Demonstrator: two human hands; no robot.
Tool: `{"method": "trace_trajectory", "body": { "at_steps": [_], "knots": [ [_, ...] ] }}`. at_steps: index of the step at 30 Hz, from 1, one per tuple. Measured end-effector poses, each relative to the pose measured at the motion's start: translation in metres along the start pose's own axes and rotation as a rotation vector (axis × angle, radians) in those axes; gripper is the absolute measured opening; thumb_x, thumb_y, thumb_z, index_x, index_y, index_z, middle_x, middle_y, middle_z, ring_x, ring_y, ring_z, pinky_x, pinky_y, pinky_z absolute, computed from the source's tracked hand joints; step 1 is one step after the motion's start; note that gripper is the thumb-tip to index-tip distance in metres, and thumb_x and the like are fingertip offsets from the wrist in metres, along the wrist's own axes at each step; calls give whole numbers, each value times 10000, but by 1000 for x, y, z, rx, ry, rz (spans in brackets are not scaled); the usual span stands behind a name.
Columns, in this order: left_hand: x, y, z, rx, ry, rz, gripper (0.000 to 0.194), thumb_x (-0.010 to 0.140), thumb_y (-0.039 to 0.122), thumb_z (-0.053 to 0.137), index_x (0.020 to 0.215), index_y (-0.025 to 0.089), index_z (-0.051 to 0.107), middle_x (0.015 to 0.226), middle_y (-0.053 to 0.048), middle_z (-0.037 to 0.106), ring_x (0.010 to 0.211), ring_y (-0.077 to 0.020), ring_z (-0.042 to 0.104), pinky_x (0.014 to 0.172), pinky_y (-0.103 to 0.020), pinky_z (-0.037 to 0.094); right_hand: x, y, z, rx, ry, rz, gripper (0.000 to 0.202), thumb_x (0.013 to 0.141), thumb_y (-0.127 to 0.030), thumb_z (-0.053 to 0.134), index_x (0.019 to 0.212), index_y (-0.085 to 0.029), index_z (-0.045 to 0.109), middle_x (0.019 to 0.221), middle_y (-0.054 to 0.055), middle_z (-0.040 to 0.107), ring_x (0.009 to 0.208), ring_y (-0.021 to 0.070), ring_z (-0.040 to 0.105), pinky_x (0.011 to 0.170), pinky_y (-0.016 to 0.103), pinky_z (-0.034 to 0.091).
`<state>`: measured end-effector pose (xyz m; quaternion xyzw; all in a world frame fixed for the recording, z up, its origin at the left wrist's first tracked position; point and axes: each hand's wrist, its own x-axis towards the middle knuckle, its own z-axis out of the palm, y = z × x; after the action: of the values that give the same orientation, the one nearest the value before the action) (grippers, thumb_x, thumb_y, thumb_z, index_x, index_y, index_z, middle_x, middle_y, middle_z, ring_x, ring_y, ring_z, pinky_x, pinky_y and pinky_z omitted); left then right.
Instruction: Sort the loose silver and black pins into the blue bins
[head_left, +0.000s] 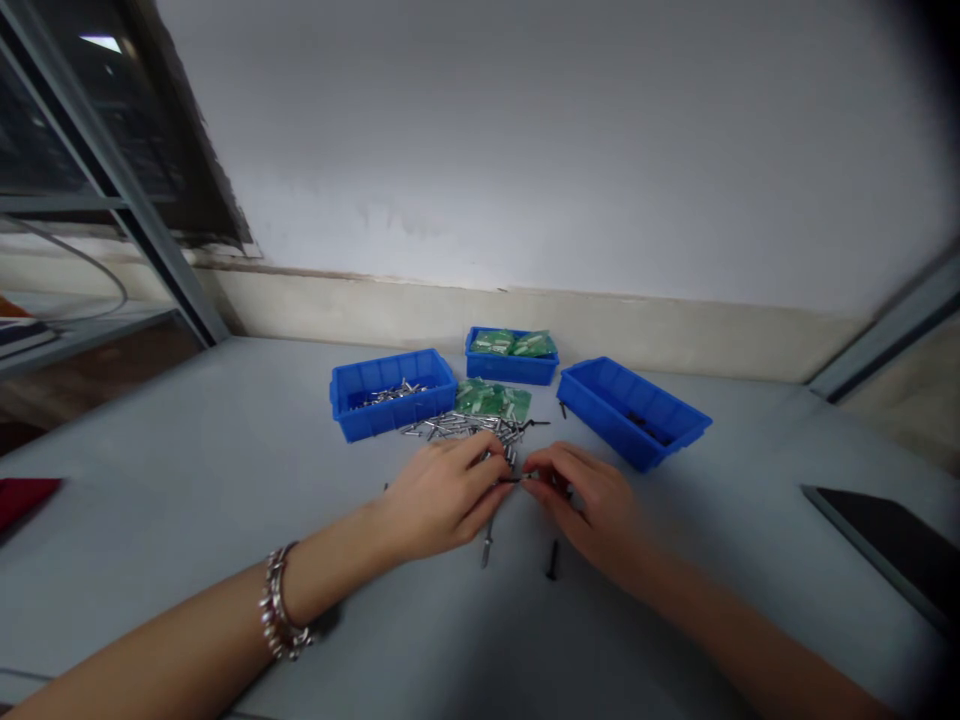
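Note:
My left hand [448, 492] and my right hand [585, 500] meet over the grey table, fingertips pinched on a small, thin metal piece [523, 479] between them. Just behind my fingers lies a loose pile of silvery rivets [457, 424]. One silvery rivet [487, 545] rests below my left fingertips, and a black screw [553, 560] lies below my right hand. Beyond the pile is a green packet [493, 400]. What else my curled fingers may hold is hidden.
Left blue bin [394, 414] holds silvery pieces; right blue bin [630, 428] holds dark ones. The back blue bin [512, 371] holds green packets. A dark flat object [885, 540] lies at right, a red object [26, 497] at far left. A wall stands behind.

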<state>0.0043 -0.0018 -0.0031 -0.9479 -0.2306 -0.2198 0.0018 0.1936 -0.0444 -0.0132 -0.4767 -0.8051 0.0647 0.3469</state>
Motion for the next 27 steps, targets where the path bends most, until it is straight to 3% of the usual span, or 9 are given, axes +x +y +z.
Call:
{"method": "trace_trajectory", "body": {
  "at_steps": [12,22,27],
  "knots": [
    [1,1,0,-32,49,-8,241,907,230,328,910,135,549,905,-83,533,783,-170,528,664,-303,475,-1,-1,4,-3,84,-76,113,857,-217,467,885,-186,573,731,39,567,720,183,562,622,294,446],
    [0,0,1,-35,23,-29,233,906,275,345,1002,131,501,958,-95,506,832,-186,520,686,-317,483,-2,-1,2,-25,82,-71,129,872,-233,445,888,-197,568,765,47,588,743,188,564,630,306,445],
    [0,-1,2,-31,37,-19,208,909,255,340,957,145,509,955,-84,506,810,-172,520,672,-297,478,-1,-1,3,-22,80,-71,143,875,-256,444,860,-200,575,748,40,589,743,181,562,633,301,440]
  ]
}}
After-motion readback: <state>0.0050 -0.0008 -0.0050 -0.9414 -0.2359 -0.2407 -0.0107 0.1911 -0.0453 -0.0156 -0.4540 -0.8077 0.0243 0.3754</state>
